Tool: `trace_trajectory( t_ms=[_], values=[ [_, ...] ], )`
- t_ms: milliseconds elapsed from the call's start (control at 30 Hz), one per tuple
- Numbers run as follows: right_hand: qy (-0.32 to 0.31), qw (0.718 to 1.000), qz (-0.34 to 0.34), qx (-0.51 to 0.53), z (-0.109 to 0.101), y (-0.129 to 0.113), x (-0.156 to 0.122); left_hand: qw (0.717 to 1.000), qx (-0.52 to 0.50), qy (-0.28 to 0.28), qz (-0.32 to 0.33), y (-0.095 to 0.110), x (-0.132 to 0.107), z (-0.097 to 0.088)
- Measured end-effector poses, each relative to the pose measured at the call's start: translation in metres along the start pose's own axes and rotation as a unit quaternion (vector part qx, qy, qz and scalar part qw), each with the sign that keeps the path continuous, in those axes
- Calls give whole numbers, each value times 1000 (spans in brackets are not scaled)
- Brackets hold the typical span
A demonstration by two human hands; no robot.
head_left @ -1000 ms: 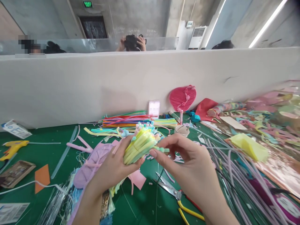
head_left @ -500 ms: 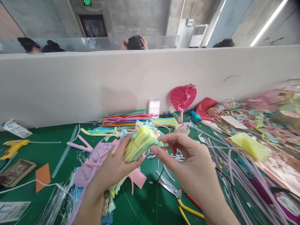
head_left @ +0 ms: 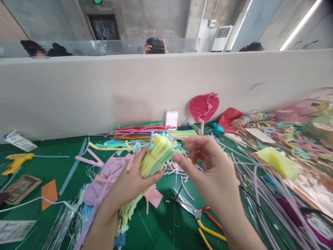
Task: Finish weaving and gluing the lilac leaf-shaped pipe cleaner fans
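Note:
My left hand (head_left: 137,175) is wrapped around a thick bundle of pipe cleaners (head_left: 158,154), yellow and pale green with multicoloured tips at the top. The bundle leans up and to the right. Just right of it is my right hand (head_left: 208,170), its thumb close to the green ends and its fingers curved apart, with nothing visible between them. Whether the thumb touches the bundle I cannot tell. Below the hands, pliers-like scissors (head_left: 192,210) with red and yellow handles lie with their blades apart. A lilac fan-shaped piece (head_left: 104,182) lies partly behind my left forearm.
Coloured pipe cleaners (head_left: 143,133) lie along the white partition (head_left: 78,93), where a pink round fan (head_left: 204,107) leans. A yellow glue gun (head_left: 18,162) is at left. Lilac stems (head_left: 255,187) and paper scraps (head_left: 299,125) spread over the right. People's heads show beyond the partition.
My right hand's fingers have lifted and spread away from the bundle's green ends, which they were pinching at. The bundle stays in my left hand, slightly further right in view.

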State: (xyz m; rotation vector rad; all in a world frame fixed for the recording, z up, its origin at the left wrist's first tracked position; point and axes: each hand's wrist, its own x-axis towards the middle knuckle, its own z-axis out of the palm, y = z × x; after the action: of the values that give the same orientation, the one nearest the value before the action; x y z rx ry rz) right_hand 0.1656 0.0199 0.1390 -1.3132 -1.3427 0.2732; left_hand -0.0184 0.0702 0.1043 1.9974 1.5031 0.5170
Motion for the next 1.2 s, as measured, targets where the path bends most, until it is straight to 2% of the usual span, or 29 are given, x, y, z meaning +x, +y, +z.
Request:
trace_trajectory(
  t_ms=[67, 167, 233, 333, 433, 533, 600, 767, 867, 933, 1000, 1067, 1133, 1200],
  values=[
    [42, 995, -84, -20, 4, 3, -2, 1000, -23, 4, 2, -1, 1, 1],
    [16, 975, -198, -99, 13, 9, -6, 999, -43, 21, 18, 2, 2, 4],
    [4, 962, -229, -146, 22, 13, -7, 998, -38, 34, 30, 6, 3, 6],
    [3, 949, -241, -205, 35, 19, -8, 998, -30, 42, 41, 16, 5, 11],
    [-53, 960, -185, -204, 38, 20, -7, 998, -33, 30, 37, 22, 9, 14],
    [-145, 981, -85, -98, 26, 19, 4, 998, -36, 20, 48, 18, 10, 15],
    [-173, 984, -27, -42, 14, 20, 18, 998, -29, 23, 55, 13, 10, 13],
    [-126, 987, 100, 11, -4, 30, 62, 999, -19, -14, 45, 6, 10, 11],
    [-79, 991, 90, 57, 0, 31, 77, 999, 3, -16, 43, 7, 12, 8],
    [-87, 987, 85, 106, 4, 28, 81, 999, 3, -24, 46, 9, 12, 4],
    [-125, 967, 127, 181, 9, 24, 83, 998, -7, -21, 54, 10, 11, -2],
    [-146, 936, 184, 263, 14, 23, 85, 998, -27, -4, 64, 10, 9, -10],
    [-121, 914, 213, 322, 17, 26, 87, 996, -58, 5, 65, 8, 7, -17],
    [-54, 911, 204, 353, 19, 33, 90, 993, -100, -5, 56, 5, 5, -21]
  ],
)
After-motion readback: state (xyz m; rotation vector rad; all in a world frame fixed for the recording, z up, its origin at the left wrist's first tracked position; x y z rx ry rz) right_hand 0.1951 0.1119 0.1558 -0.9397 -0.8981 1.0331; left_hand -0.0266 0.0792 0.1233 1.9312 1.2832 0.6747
